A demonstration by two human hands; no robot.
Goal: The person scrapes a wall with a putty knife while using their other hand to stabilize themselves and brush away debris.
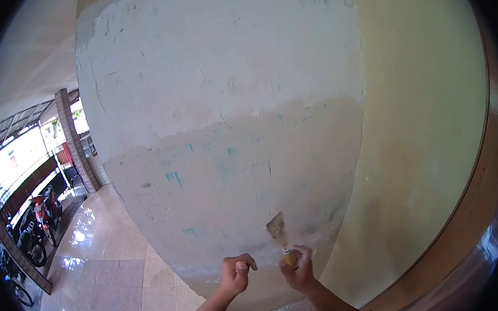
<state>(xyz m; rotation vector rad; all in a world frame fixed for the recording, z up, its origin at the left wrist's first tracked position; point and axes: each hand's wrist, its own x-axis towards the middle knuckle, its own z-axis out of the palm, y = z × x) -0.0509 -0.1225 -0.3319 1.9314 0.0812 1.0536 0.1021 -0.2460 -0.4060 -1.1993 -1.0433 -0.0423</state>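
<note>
Scraper [277,228], right hand [300,270] (handle [291,259] partly hidden)

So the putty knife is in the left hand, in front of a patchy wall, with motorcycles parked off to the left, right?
Not quite: the head view shows the putty knife in the right hand. The patchy wall and the motorcycles on the left are as you say.

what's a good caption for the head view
Right hand holding a scraper up to a scratched, patchy wall, left hand curled nearby
</note>
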